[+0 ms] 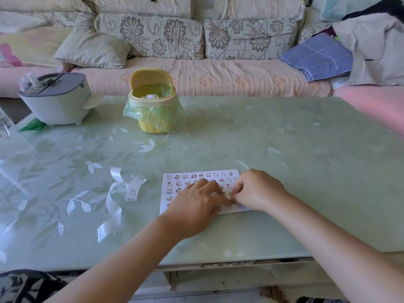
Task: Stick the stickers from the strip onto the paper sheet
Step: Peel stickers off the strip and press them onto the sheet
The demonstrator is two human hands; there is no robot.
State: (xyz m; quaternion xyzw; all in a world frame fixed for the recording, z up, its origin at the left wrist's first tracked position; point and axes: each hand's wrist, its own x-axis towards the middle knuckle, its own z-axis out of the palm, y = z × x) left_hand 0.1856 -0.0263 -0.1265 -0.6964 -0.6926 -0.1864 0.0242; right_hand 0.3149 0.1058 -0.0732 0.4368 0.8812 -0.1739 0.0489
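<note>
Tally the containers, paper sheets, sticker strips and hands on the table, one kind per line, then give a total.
Containers: 2, the yellow bin and the grey lidded container
Paper sheets: 1
Sticker strips: 1, curled
Hands: 2, the left hand and the right hand
Total: 6

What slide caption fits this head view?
Left hand and right hand meet over the paper sheet; the strip lies curled beside it.

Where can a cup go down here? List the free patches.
Free: table right of the paper sheet; also between the yellow bin and the sheet. Crowded: left of the sheet, where the strip curls.
</note>
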